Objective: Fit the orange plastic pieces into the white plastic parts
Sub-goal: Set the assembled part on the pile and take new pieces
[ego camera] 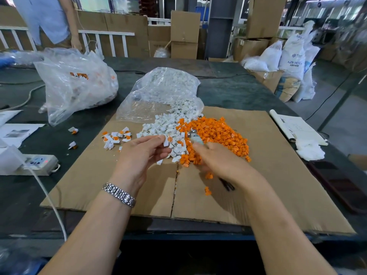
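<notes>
The left hand pinches a small white plastic part between thumb and fingertips; the part is hard, glossy and blocky, with an orange plastic piece showing as a round disc on the side turned toward the right hand. Its long axis runs roughly up and away from the grip, tilted slightly left. A metal link watch with a bright ribbed band circles that wrist.

The right hand is blurred; its fingers curl around a tool with a pale handle and a dull metal head. The head points away from the grip, up and to the left toward the held part, and a dark end sticks out below the palm toward the wrist.

Just beyond both grips lie two loose heaps touching each other: the white parts pile, angular and matte, beyond the left grip, and the orange pieces pile, small and knobbly, beyond and to the right of the right grip. A few stray orange pieces lie under the right wrist. Left of the left grip sits a small cluster of fitted parts, white with orange showing.

Everything rests on a flat sheet of corrugated cardboard, creased down the middle, on the dark tabletop. A crinkled clear plastic bag spills the white parts from beyond the heaps.
</notes>
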Demonstrator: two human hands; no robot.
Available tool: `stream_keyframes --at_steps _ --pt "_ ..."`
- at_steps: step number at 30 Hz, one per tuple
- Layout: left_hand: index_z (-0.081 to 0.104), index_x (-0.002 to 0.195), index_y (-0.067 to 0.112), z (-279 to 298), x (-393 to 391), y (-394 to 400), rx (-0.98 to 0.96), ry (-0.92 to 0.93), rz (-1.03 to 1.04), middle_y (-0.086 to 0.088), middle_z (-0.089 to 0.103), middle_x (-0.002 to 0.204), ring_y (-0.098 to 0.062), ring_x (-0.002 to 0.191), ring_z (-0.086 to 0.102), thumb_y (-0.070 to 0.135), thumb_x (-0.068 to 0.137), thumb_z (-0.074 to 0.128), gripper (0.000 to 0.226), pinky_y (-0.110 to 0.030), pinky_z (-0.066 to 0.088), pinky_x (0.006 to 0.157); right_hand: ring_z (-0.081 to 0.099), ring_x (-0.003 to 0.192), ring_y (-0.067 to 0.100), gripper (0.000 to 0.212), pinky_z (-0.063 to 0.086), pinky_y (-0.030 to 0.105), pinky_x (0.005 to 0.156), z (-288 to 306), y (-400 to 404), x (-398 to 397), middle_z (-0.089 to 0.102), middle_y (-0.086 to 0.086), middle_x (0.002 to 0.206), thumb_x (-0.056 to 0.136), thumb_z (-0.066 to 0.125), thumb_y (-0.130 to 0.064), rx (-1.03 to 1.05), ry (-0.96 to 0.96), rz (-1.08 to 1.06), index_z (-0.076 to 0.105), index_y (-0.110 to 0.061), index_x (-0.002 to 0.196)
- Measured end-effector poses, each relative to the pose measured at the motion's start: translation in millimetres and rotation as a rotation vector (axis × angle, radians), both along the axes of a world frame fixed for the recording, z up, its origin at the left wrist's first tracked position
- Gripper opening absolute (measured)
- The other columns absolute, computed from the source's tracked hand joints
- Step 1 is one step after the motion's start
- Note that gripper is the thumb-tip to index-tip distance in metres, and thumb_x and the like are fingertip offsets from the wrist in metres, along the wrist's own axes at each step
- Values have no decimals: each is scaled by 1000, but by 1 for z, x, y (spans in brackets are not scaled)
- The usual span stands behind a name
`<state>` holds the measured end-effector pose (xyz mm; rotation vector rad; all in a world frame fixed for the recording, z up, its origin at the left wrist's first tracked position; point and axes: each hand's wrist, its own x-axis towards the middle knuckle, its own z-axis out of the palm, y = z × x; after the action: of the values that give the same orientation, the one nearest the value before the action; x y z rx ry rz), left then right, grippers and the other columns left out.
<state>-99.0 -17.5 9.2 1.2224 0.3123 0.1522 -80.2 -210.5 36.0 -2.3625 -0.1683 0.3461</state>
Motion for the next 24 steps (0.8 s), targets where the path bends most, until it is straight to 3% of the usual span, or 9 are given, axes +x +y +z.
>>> stream_keyframes --at_steps 2,4,6,10,14,16,19,22,24 --pt "78 93 5 -2 -2 2 85 3 16 -10 77 81 -20 75 76 10 88 78 7 -22 60 65 55 68 20 36 41 29 61 -6 -11 10 57 7 83 101 43 -47 -147 -87 -57 53 -18 83" --pt "80 87 10 -6 -2 7 214 6 77 -5 79 83 -17 72 76 10 87 79 1 -20 58 61 56 95 27 34 46 41 87 -20 -21 18 53 9 107 98 47 -48 -389 -151 -140 55 -15 96" --pt "79 83 11 -10 0 20 323 17 190 -5 79 83 -15 66 73 8 87 78 5 -20 58 58 51 113 34 41 40 50 100 -37 -29 22 49 13 122 99 48 -47 -554 -211 -210 56 -10 114" --pt "72 75 21 -17 11 58 516 85 445 -6 75 76 -21 70 75 4 89 73 22 -38 63 73 49 115 35 45 38 50 97 -64 -39 23 47 14 124 98 53 -47 -580 -311 -329 56 -8 119" --pt "75 94 23 -23 19 80 518 136 546 -5 77 91 -14 78 76 7 93 70 16 -36 62 83 45 117 34 50 38 49 95 -74 -39 26 47 15 126 97 53 -51 -589 -359 -363 55 -8 123" --pt "74 106 19 -28 18 79 592 137 532 -2 76 91 -16 80 75 10 94 69 16 -39 61 83 43 119 34 55 39 48 95 -76 -38 28 46 15 129 98 49 -54 -603 -365 -364 53 -8 127" --pt "73 92 25 -30 13 64 743 80 397 3 74 85 -19 78 73 11 92 69 15 -42 61 79 42 121 34 59 39 49 95 -74 -36 29 45 16 130 99 44 -58 -624 -357 -368 52 -8 130" --pt "73 87 25 -34 10 43 872 5 190 7 73 88 -13 75 71 13 92 71 13 -25 51 63 41 122 33 55 38 48 97 -68 -30 26 43 13 131 98 49 -55 -595 -417 -363 47 -12 132" --pt "74 92 23 -38 10 31 987 -20 116 9 70 89 -12 83 68 17 92 74 7 -17 45 66 42 121 29 44 37 46 97 -61 -24 24 46 8 128 97 56 -49 -534 -508 -314 51 -17 128"
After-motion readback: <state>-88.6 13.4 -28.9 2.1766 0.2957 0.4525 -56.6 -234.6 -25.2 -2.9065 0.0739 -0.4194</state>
